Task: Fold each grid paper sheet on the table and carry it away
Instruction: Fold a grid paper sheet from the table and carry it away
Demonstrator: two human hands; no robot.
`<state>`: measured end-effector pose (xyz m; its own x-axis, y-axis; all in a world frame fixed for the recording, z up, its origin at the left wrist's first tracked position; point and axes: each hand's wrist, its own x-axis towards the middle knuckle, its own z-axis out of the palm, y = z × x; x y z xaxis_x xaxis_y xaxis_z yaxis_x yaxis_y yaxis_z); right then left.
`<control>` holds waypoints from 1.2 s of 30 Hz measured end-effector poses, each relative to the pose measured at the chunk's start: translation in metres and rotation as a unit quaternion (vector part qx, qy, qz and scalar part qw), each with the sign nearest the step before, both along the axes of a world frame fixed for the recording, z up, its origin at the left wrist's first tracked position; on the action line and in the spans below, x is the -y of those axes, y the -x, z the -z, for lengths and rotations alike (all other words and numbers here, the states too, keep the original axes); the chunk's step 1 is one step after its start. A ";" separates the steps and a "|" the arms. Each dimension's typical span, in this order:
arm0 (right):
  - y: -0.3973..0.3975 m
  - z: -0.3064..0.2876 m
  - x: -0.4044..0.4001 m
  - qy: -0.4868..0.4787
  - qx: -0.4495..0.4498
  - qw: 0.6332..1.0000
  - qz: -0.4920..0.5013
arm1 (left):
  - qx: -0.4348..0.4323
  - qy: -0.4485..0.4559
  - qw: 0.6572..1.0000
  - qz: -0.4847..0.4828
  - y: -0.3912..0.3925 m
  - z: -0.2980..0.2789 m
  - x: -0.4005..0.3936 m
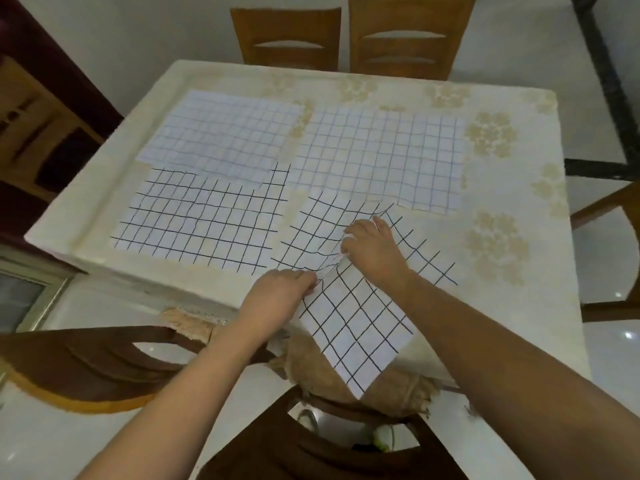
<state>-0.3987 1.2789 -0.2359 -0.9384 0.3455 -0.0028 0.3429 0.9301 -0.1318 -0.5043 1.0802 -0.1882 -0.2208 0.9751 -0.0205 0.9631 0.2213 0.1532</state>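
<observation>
Both hands bunch the nearest grid sheet [349,306]: the left hand [277,296] pinches its crumpled middle, the right hand [375,249] grips it too. No writing shows.

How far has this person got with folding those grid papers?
Barely started. No folded sheet shows anywhere. In hand: the left hand and right hand pinch the near-right sheet, which is buckled and hangs over the table edge. Left: the near-left sheet, the far-left sheet and the far-right sheet lie flat, untouched.
</observation>
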 end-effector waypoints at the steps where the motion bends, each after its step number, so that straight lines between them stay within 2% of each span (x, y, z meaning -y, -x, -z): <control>1: 0.002 0.000 -0.005 -0.006 0.008 1.000 -0.002 | 0.005 -0.006 1.000 0.001 0.004 -0.003 0.002; 10: -0.003 -0.012 -0.026 -0.032 0.036 0.999 0.005 | -0.004 -0.014 1.000 0.006 0.039 -0.030 0.019; 14: -0.024 -0.021 -0.030 -0.045 0.006 0.999 0.020 | -0.056 -0.005 0.998 0.023 0.058 -0.038 0.024; 17: -0.045 -0.029 -0.032 -0.059 0.005 0.997 0.043 | -0.082 -0.003 0.997 -0.001 0.068 -0.046 0.020; 21: -0.074 -0.046 -0.036 -0.102 -0.011 0.992 0.072 | -0.067 -0.074 0.994 -0.036 0.074 -0.059 0.008; 26: -0.097 -0.087 -0.043 -0.107 -0.019 0.985 0.133 | -0.035 -0.116 0.991 -0.059 0.089 -0.084 -0.023; 31: -0.114 -0.123 -0.050 -0.145 -0.127 0.969 0.154 | -0.036 -0.213 0.972 -0.089 0.100 -0.116 -0.055; 36: -0.131 -0.133 -0.052 -0.169 -0.176 0.954 0.174 | -0.045 -0.295 0.954 -0.038 0.104 -0.118 -0.054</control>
<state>-0.2675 1.3305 -0.1027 -0.6887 0.5623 0.4577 0.6294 0.7771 -0.0076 -0.6079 1.1346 -0.0702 -0.2669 0.7923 0.5487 0.9626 0.1919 0.1910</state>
